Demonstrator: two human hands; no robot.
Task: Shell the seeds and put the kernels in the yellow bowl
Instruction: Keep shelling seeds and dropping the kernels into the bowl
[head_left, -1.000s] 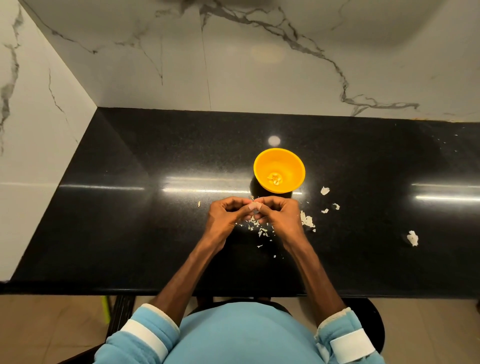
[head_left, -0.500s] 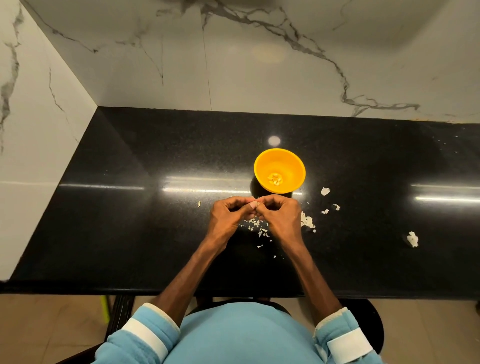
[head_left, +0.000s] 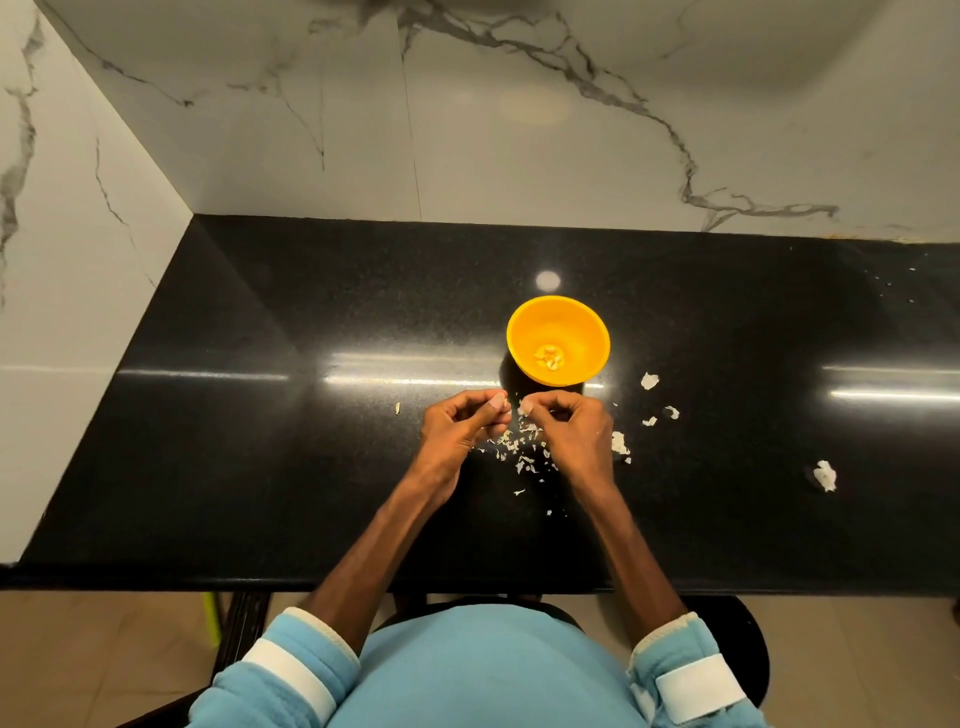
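The yellow bowl (head_left: 584, 332) stands on the black counter (head_left: 260, 457) with a few pale kernels (head_left: 549, 357) at its bottom. Just in front of the bowl, my left hand (head_left: 460, 428) and my right hand (head_left: 569, 434) hover a finger's width apart, fingers curled. My right hand pinches a small pale seed piece (head_left: 522, 407) at its fingertips. My left hand pinches thumb to forefinger on a tiny pale shell bit, mostly hidden. Several shell flakes (head_left: 524, 454) lie scattered under and between the hands.
Larger pale shell pieces (head_left: 649, 381) lie right of the bowl, and one more piece (head_left: 826, 475) lies far right. A single small bit (head_left: 397, 409) sits left of my left hand. Marble walls close off the back and left. The counter's front edge (head_left: 156, 577) runs near my body.
My hands were joined at the fingertips on one seed. Now they have pulled slightly apart, each keeping a bit. The bowl has not moved.
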